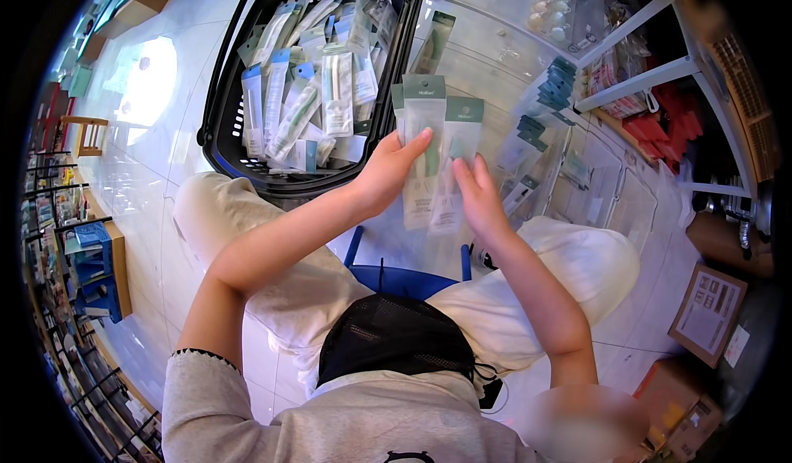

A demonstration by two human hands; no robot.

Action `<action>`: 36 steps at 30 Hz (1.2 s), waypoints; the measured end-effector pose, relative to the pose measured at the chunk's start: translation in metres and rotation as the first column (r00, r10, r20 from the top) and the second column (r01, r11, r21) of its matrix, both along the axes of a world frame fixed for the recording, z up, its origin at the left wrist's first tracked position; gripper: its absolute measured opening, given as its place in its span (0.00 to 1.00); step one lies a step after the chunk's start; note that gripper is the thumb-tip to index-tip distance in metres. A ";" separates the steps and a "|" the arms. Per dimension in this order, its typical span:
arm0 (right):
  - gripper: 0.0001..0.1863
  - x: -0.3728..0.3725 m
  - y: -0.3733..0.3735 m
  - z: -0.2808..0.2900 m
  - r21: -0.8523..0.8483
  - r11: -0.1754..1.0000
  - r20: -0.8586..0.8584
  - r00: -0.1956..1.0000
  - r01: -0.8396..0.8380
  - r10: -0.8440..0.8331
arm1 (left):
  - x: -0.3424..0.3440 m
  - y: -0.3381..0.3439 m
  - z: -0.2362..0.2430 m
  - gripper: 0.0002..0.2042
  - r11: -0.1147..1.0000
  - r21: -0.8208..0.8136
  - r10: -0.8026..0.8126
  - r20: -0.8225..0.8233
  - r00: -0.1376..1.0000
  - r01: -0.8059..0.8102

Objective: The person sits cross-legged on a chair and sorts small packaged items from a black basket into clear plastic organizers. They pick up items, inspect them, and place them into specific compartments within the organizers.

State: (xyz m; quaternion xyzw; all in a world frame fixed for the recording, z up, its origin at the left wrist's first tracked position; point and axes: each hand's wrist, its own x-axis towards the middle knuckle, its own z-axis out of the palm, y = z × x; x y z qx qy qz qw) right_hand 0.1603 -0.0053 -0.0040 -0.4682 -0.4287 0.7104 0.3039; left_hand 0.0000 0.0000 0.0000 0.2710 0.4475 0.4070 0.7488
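Several slim clear packets (424, 145) with dark green header cards are fanned upright between my hands. A long, thin item shows faintly inside each; its kind is hard to make out. My left hand (386, 170) is closed on the packets from the left, its thumb lying across the front one. On the other side, my right hand (480, 197) grips the rightmost packet, thumb in front and its other fingers partly hidden. Left of them, a black basket (285, 184) is heaped with similar packets (337, 92), some with blue or green cards.
A clear plastic bin (619, 191) stands right of my hands, with more green-carded packets (524, 145) lying in it. Beyond it rises a white-framed shelf (643, 88) beside red items (660, 133). A cardboard box (708, 313) sits at the right. Stocked racks line the left side.
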 end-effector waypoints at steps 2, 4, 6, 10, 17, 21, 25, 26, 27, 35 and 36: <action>0.24 -0.007 -0.003 0.013 -0.143 0.989 0.076 0.997 0.042 -0.032 | 0.000 -0.005 -0.002 0.19 0.999 -0.034 0.020 0.061 0.998 -0.018; 0.23 -0.010 -0.007 -0.012 -0.033 0.998 -0.108 0.993 0.044 -0.047 | 0.011 -0.009 0.003 0.18 0.998 0.045 -0.044 0.076 0.996 0.041; 0.23 -0.008 -0.009 -0.021 0.049 0.999 -0.126 0.992 0.010 -0.004 | 0.018 -0.013 0.005 0.16 0.991 0.127 -0.060 0.065 0.996 0.052; 0.25 -0.010 -0.016 -0.023 0.255 0.967 -0.022 1.000 -0.010 0.016 | 0.012 -0.014 0.009 0.17 0.983 0.172 -0.059 -0.031 0.998 0.064; 0.34 -0.008 -0.007 -0.035 -0.320 0.937 -0.206 0.955 0.139 -0.212 | 0.002 -0.010 0.037 0.24 0.810 0.584 0.117 -0.092 0.989 -0.041; 0.34 -0.008 -0.006 -0.045 -0.468 0.842 -0.605 0.792 -0.268 -0.084 | 0.000 -0.017 0.031 0.26 0.790 0.611 0.038 -0.138 0.990 0.055; 0.30 -0.014 -0.008 -0.034 -0.353 0.889 -0.619 0.785 -0.290 0.010 | -0.004 -0.020 0.020 0.21 0.851 0.496 -0.091 -0.180 0.979 0.170; 0.30 -0.012 -0.008 -0.036 -0.347 0.899 -0.598 0.802 -0.267 0.008 | -0.003 -0.019 0.020 0.20 0.858 0.484 -0.093 -0.179 0.979 0.170; 0.31 -0.012 -0.006 -0.036 -0.267 0.942 -0.534 0.845 -0.204 0.032 | -0.003 -0.018 0.022 0.19 0.863 0.476 -0.096 -0.178 0.979 0.171; 0.53 0.001 0.015 0.009 0.119 0.937 -0.648 0.690 -0.328 0.323 | 0.002 -0.026 0.013 0.19 0.911 0.009 -0.378 0.413 0.828 0.412; 0.57 -0.003 0.011 0.013 0.088 0.959 -0.677 0.690 -0.271 0.257 | 0.006 -0.029 0.008 0.20 0.883 -0.014 -0.407 0.476 0.780 0.469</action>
